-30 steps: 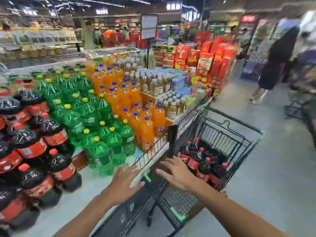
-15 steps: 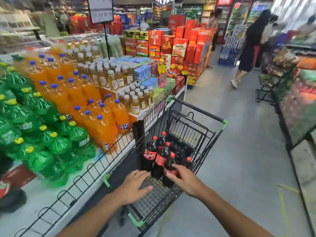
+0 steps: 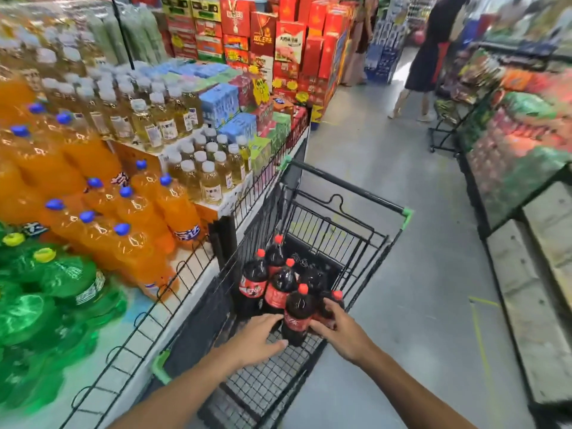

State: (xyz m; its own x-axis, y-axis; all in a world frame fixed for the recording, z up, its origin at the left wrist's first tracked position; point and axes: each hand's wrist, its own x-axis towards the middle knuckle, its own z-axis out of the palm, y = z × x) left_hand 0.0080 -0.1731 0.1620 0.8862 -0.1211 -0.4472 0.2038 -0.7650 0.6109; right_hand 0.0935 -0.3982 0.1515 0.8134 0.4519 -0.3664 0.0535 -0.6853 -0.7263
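Dark cola bottle point(image 3: 297, 317), red cap: upright at the near end of black wire cart point(image 3: 346, 186), touching four other bottles point(image 3: 280, 283). My left hand point(image 3: 260, 335) and right hand point(image 3: 340, 331) clasp its sides, fingers curled round it.

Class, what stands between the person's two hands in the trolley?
The head view shows an upright cola bottle with a red cap between the left hand and right hand; both hands hold its sides.

Left hand point(image 3: 257, 339), right hand point(image 3: 343, 334) onto bottle point(image 3: 298, 317) (nearest)
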